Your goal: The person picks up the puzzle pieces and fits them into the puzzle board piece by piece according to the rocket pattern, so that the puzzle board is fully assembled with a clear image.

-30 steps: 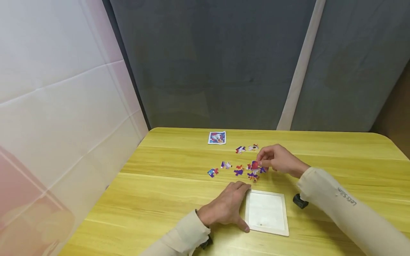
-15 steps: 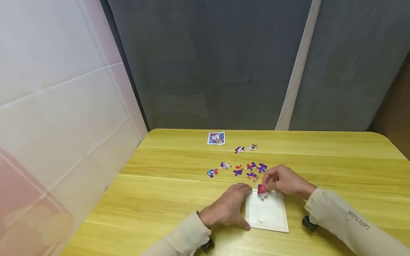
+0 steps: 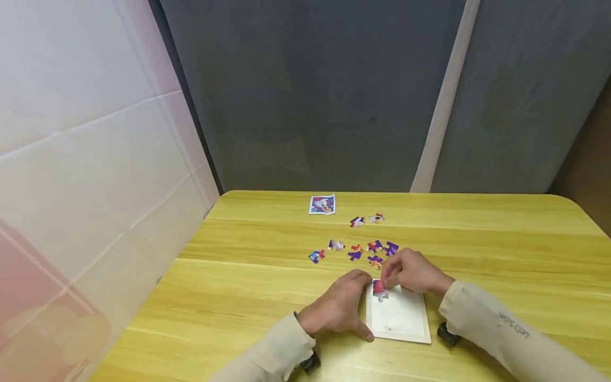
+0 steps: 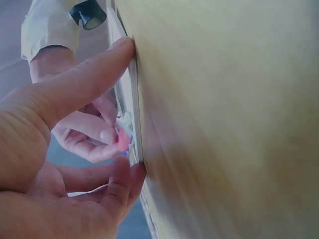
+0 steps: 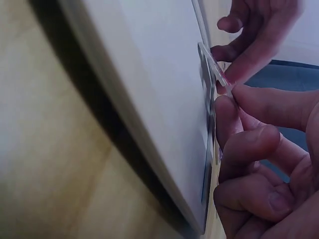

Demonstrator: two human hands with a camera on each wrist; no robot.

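Note:
A white puzzle tray (image 3: 398, 318) with a pale wooden rim lies on the yellow table in front of me. My right hand (image 3: 408, 273) pinches a red and purple puzzle piece (image 3: 379, 289) and holds it at the tray's far left corner. The same piece (image 4: 123, 140) shows in the left wrist view, between the fingertips of that hand. My left hand (image 3: 341, 307) rests on the table with its thumb and fingers against the tray's left edge (image 4: 133, 99). In the right wrist view the piece (image 5: 212, 69) stands slightly lifted off the tray's white floor (image 5: 149, 74).
Several loose puzzle pieces (image 3: 355, 250) lie scattered just beyond the tray, and two more (image 3: 366, 219) sit farther back. A small picture card (image 3: 322, 204) lies near the table's far edge. Grey panels stand behind the table, a white sheet to the left.
My right hand lifted the red piece from the scattered pile, carried it toward me and to the tray's far left corner. The left hand has stayed at the tray's left edge.

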